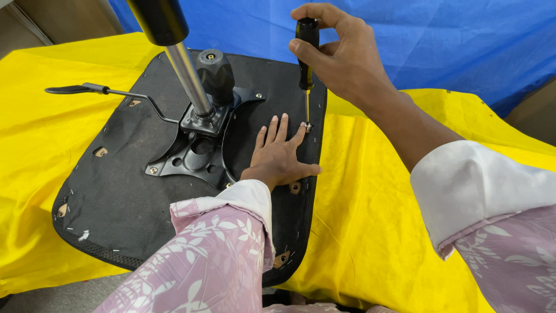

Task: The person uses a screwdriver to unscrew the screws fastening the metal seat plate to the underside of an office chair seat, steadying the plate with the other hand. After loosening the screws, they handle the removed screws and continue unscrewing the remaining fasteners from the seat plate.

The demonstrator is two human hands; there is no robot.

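An upturned black chair seat (116, 174) lies on a yellow cloth. My right hand (341, 55) grips a black-handled screwdriver (306, 52) held upright, its tip on a small screw (308, 125) near the seat's right edge. My left hand (281, 153) lies flat on the seat, fingers spread, its fingertips beside the screw. A black metal mechanism plate (197, 150) is bolted to the middle of the seat, with a chrome gas cylinder (188, 75) rising from it and a black knob (215, 72) behind.
A thin black lever (87, 89) sticks out to the left from the mechanism. Yellow cloth (370, 220) covers the surface around the seat. A blue tarp (452, 35) hangs behind. Several open mounting holes (100, 152) show along the seat's edges.
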